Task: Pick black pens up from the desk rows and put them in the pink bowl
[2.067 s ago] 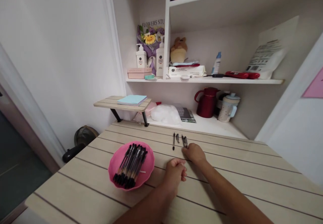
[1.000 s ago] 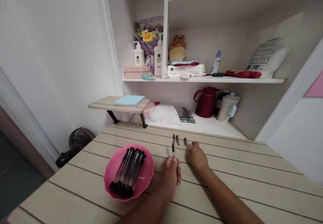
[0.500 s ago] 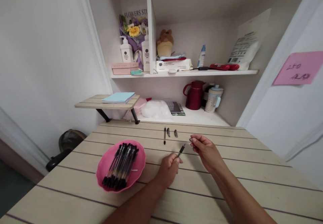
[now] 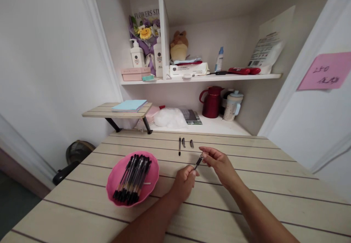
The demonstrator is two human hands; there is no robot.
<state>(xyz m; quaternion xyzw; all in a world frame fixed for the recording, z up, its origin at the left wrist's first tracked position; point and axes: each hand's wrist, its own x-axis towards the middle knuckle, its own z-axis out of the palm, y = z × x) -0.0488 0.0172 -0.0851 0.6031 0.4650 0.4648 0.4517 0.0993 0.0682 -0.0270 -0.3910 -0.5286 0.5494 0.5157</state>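
Observation:
My left hand (image 4: 184, 184) is closed around a pen (image 4: 199, 160) with a black grip, its front end slanting up to the right. At that front end, my right hand (image 4: 218, 164) pinches a small silvery piece (image 4: 202, 155), which looks like a pen tip and is mostly hidden by the fingers. Beyond the hands lie a slim black-capped pen (image 4: 180, 146) and two small dark pieces, a left one (image 4: 183, 143) and a right one (image 4: 191, 144). To the left, a pink scalloped bowl (image 4: 155, 166) holds several black pens (image 4: 133, 179) and a short white stick (image 4: 147, 183).
A small raised stand (image 4: 95, 110) with blue paper (image 4: 130, 105) stands at the table's back left. Behind the table, a shelf unit bears a red jug (image 4: 211, 102), a pale cup (image 4: 232, 106) and a white plastic bag (image 4: 171, 118). A pink note (image 4: 325, 71) is stuck at right.
My right hand has moved left with the small silvery piece, bringing it to the front end of the pen. My left hand still holds the pen in about the same place.

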